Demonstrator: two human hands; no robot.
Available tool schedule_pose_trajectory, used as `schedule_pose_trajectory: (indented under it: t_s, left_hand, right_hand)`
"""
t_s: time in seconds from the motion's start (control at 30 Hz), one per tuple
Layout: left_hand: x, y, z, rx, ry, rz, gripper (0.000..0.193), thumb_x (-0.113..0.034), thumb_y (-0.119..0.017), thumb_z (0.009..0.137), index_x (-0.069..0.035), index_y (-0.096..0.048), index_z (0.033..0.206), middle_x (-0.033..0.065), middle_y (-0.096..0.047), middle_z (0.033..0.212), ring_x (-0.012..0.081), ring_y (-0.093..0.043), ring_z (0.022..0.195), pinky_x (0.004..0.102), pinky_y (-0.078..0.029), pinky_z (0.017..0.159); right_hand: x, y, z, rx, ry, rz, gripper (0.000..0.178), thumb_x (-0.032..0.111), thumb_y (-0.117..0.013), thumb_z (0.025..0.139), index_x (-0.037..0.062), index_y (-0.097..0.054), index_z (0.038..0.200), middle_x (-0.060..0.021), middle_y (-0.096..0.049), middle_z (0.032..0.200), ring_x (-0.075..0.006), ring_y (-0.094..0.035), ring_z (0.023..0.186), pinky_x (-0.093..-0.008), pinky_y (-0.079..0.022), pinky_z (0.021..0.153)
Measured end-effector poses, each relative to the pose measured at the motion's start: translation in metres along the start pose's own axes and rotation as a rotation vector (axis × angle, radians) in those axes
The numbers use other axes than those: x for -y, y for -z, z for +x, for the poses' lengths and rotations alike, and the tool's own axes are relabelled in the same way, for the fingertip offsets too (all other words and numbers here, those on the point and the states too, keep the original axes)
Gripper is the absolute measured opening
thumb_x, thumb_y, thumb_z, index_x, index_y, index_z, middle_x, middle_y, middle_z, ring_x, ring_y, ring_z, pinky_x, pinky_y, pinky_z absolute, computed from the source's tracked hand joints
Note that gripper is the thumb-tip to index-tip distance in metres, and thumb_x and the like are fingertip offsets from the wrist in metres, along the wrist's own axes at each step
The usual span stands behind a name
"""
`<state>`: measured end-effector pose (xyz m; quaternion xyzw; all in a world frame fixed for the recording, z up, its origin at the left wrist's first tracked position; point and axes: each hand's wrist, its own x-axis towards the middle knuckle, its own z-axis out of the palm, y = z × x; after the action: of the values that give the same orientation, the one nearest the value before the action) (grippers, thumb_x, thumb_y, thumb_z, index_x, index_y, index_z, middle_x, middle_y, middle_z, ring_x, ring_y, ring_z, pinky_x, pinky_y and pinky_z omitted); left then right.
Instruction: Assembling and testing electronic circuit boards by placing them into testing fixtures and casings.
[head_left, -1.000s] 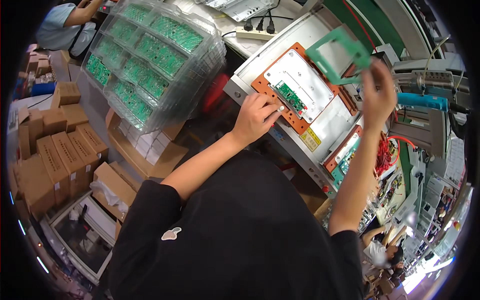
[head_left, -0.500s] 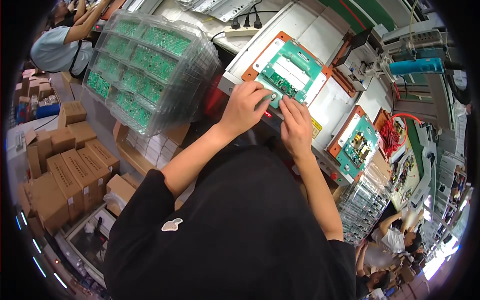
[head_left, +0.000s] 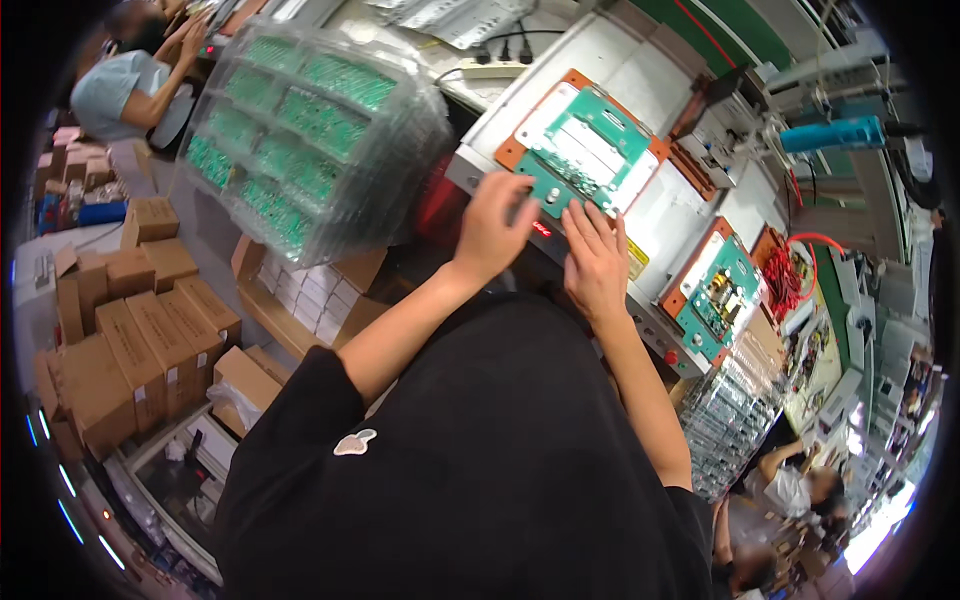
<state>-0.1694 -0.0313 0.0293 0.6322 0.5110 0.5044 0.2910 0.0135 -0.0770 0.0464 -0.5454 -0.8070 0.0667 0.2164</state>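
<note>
A green fixture plate (head_left: 622,140) sits on a white and orange-brown base, with a populated green circuit board (head_left: 568,175) along its near side. A small metal knob (head_left: 553,196) stands at the plate's near edge. My left hand (head_left: 492,232) hovers just left of that knob, its fingers curved and a gap showing between thumb and fingertips; I see nothing in it. The fingers of my right hand (head_left: 597,262) lie stretched out along the plate's near right corner. Its fingertips touch the edge there, and the thumb is partly hidden.
Stacked clear trays (head_left: 330,150) of green boards stand at left. To the right is a second fixture (head_left: 715,290) holding a board, beside a red button (head_left: 671,357) and red wire (head_left: 783,277). A blue tool (head_left: 835,134) hangs above. Cartons (head_left: 130,350) fill the lower left.
My left hand has drawn back from the knob, and its fingers have parted. My right hand stays at the plate's edge with its fingers slightly more spread. The whole view has shifted a little.
</note>
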Motion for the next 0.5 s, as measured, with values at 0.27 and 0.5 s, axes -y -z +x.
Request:
schedule_pose_trajectory:
  t_s: [0.27,0.5]
  left_hand:
    - [0.016,-0.034,0.046,0.458,-0.408,0.168,0.012,-0.008,-0.061,0.086,-0.002,-0.067,0.095,0.0109,-0.062,0.098,0.0317,-0.065,0.087,0.0416,-0.053,0.075]
    - [0.036,0.121,0.103,-0.140,-0.208,0.712,0.027,-0.009,-0.066,0.081,-0.001,-0.067,0.106,0.0183,-0.069,0.106,0.0377,-0.065,0.100,0.0440,-0.053,0.091]
  right_hand:
    - [-0.060,-0.003,-0.007,0.007,0.032,0.100,0.055,-0.009,-0.055,0.076,0.0028,-0.062,0.129,-0.0129,-0.060,0.137,-0.0331,-0.052,0.132,-0.0554,-0.028,0.118]
    - [-0.045,0.043,-0.006,-0.261,-0.112,0.263,0.031,-0.014,-0.052,0.086,-0.0014,-0.068,0.110,-0.0165,-0.069,0.113,-0.0323,-0.065,0.111,-0.0450,-0.045,0.104]
